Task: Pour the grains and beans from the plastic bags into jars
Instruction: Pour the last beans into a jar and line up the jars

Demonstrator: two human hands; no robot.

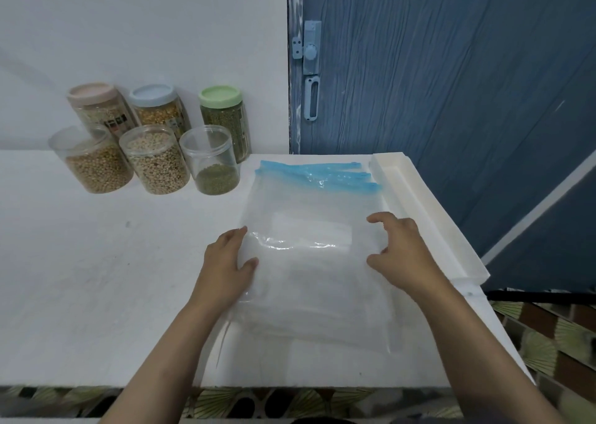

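Floor: I see fan-patterned tiles below the near table edge and to the right.
Table [80, 278]: white, matte; its near edge runs across the bottom of my view, its right edge slants away past the bags.
Left hand [225, 268]: fingers straight and apart, resting flat on the left edge of the bags.
Right hand [400, 252]: fingers loosely spread, fingertips touching the right part of the bags, clamped on nothing.
Bags [316, 246]: a flat clear stack, looking empty, blue zip strips at the far end, lying right of centre.
Tray [429, 217]: white, narrow, just right of the bags along the table edge.
Open room: bare white surface to the left of the bags.
Jars [151, 142]: six at the far left against the wall; three lidded behind, three unlidded in front holding grains and beans.
Labels: printed on the rear jars, unreadable.
Room: pale wall, blue door [451, 68] with a light-blue latch [312, 49].
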